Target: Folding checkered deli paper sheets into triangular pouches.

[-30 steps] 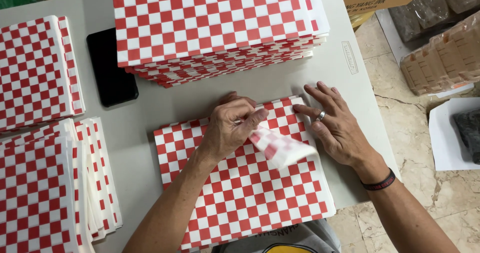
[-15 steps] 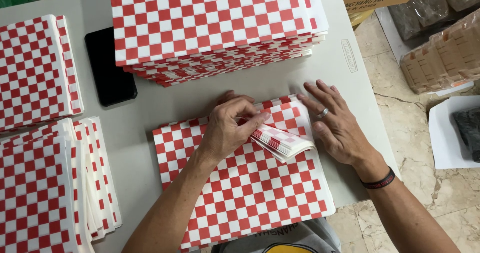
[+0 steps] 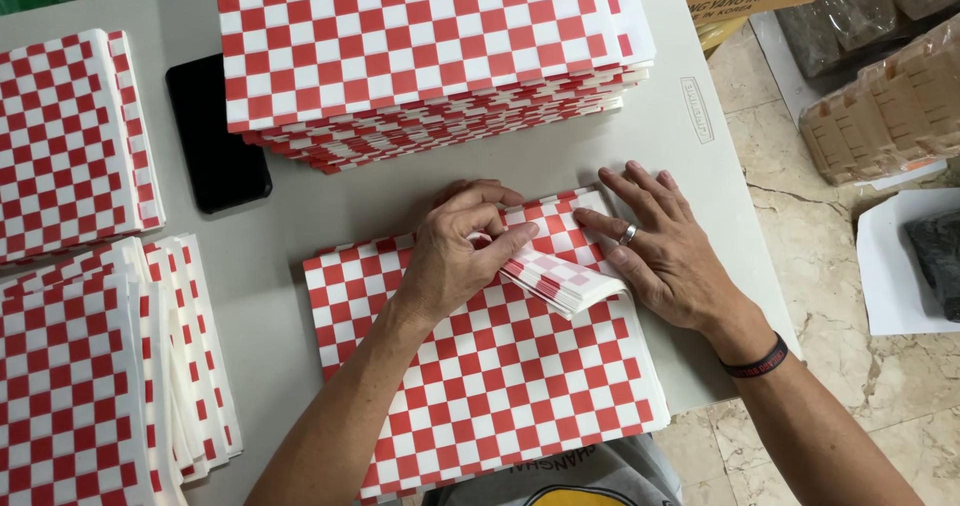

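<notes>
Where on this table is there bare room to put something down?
Bare grey table runs between the black phone, the tall checkered stack and the near stack under both hands. Another strip lies right of the tall stack. The left side is crowded with piles.

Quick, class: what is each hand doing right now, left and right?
Left hand: closed, pinching the lifted corner of the checked paper sheets.
Right hand: open, fingers spread flat, pressing on the paper stack.
</notes>
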